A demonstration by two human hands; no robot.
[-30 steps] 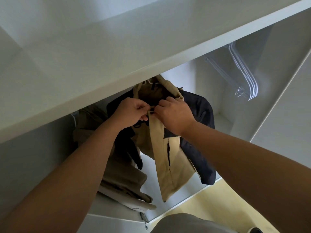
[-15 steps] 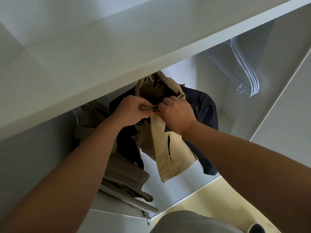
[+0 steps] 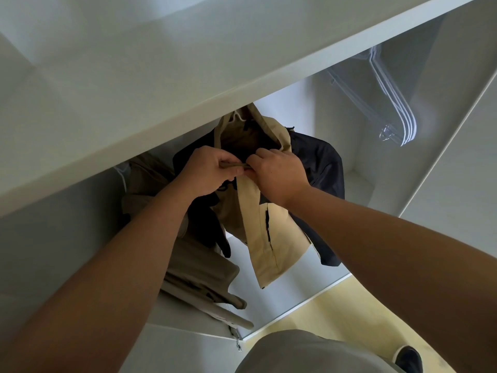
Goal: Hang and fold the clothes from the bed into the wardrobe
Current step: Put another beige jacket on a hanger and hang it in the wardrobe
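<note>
1. Partway, I judge: the jacket (image 3: 279,238) hangs under the shelf (image 3: 215,63), with a khaki garment (image 3: 199,267) hung left of the jacket. The bed is out of view.
2. My left hand (image 3: 212,170) and right hand (image 3: 277,173) both pinch the jacket's front edges near its collar, fingers curled.
3. The shelf edge sits close above the jacket. There is open room right of the jacket, toward the empty hangers (image 3: 395,114).

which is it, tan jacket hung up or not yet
Hung up: the jacket dangles from a white hanger; left hand and right hand pinch its front.
</note>
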